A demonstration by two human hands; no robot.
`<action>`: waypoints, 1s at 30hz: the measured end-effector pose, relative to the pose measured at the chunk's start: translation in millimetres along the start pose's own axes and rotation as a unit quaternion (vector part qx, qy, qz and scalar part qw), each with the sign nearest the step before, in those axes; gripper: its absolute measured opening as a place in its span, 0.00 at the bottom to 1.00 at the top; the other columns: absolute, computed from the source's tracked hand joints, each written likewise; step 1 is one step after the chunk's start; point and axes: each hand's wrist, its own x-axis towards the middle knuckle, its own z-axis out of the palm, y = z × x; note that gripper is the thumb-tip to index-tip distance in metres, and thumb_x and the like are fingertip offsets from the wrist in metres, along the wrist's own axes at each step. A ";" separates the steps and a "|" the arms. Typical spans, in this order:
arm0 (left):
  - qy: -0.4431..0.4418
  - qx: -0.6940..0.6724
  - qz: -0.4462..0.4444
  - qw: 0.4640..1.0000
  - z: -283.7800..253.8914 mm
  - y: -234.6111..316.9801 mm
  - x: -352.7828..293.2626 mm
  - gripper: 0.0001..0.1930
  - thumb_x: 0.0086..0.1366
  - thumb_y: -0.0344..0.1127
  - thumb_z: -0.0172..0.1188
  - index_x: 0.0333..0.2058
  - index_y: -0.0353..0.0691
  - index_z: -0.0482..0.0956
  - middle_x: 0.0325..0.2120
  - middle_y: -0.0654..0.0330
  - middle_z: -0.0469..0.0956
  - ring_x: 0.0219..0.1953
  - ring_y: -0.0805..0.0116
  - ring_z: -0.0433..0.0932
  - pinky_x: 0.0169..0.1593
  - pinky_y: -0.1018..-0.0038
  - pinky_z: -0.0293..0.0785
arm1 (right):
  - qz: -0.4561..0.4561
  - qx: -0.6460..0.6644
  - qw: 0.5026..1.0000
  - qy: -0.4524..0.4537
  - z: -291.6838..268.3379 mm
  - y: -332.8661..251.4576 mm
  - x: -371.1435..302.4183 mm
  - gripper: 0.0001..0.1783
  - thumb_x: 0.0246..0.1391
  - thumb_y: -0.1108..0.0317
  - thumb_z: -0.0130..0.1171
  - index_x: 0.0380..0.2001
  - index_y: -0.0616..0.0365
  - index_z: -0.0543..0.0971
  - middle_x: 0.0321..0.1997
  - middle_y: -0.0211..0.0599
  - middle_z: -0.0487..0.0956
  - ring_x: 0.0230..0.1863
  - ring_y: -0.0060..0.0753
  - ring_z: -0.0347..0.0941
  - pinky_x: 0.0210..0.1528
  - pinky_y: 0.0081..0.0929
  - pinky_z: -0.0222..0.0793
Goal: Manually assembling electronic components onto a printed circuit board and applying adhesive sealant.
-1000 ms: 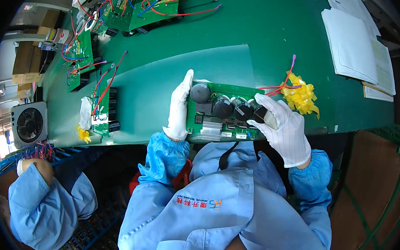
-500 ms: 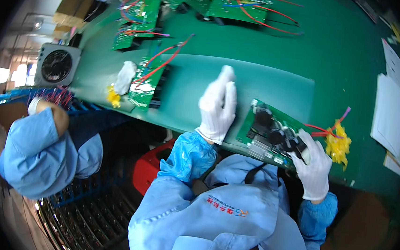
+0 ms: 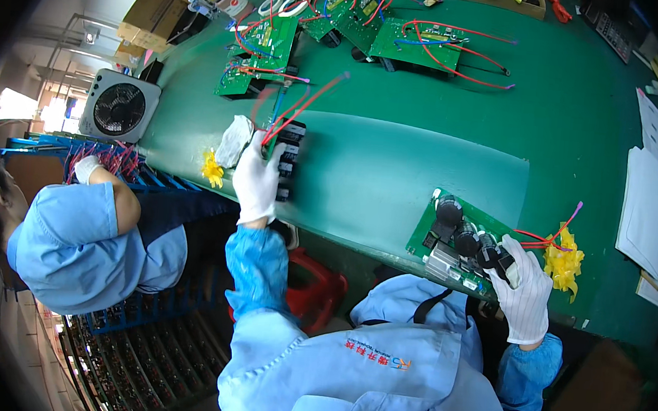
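Both of my hands wear white striped gloves. My left hand is closed on a circuit board at the left of the bench. That board stands tilted, its row of black blocks facing right and its red wires rising from the top; the hand covers most of its green face. At the right, my right hand grips the right end of a second circuit board, which lies component side up by the front edge. It carries black round capacitors, a silver heat sink and red wires reaching right.
Several wired green boards lie at the back. A white crumpled cloth and yellow scraps are left, more yellow scraps right. Papers line the right edge. A co-worker sits left, near a fan.
My left hand has moved left from the middle of the bench and taken hold of the left circuit board, which is now tipped up. My right hand stays on its board.
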 end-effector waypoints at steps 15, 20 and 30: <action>-0.154 -0.650 -0.186 0.720 -42.1 39.2 -26.0 0.19 0.74 0.42 0.51 0.58 0.40 0.71 0.47 0.60 0.78 0.46 0.69 0.80 0.50 0.70 0.80 | -0.005 0.009 1.000 0.007 2.1 -4.0 -1.1 0.30 0.44 0.67 0.73 0.52 0.59 0.77 0.42 0.42 0.81 0.38 0.46 0.79 0.36 0.36 0.75; -0.176 -0.662 -0.206 0.699 -54.4 72.8 -29.3 0.23 0.73 0.44 0.53 0.63 0.44 0.68 0.54 0.60 0.75 0.51 0.69 0.78 0.54 0.69 0.79 | -0.001 0.008 1.000 0.001 1.7 -0.9 -2.1 0.30 0.43 0.66 0.73 0.52 0.59 0.76 0.43 0.42 0.82 0.38 0.46 0.79 0.36 0.36 0.75; -0.156 -0.715 -0.260 0.630 -37.0 72.4 -31.5 0.21 0.69 0.41 0.55 0.57 0.39 0.75 0.53 0.60 0.77 0.53 0.67 0.77 0.59 0.69 0.72 | -0.005 0.007 1.000 -0.008 2.7 2.2 -3.7 0.30 0.45 0.65 0.72 0.53 0.59 0.76 0.44 0.41 0.82 0.38 0.45 0.79 0.36 0.36 0.74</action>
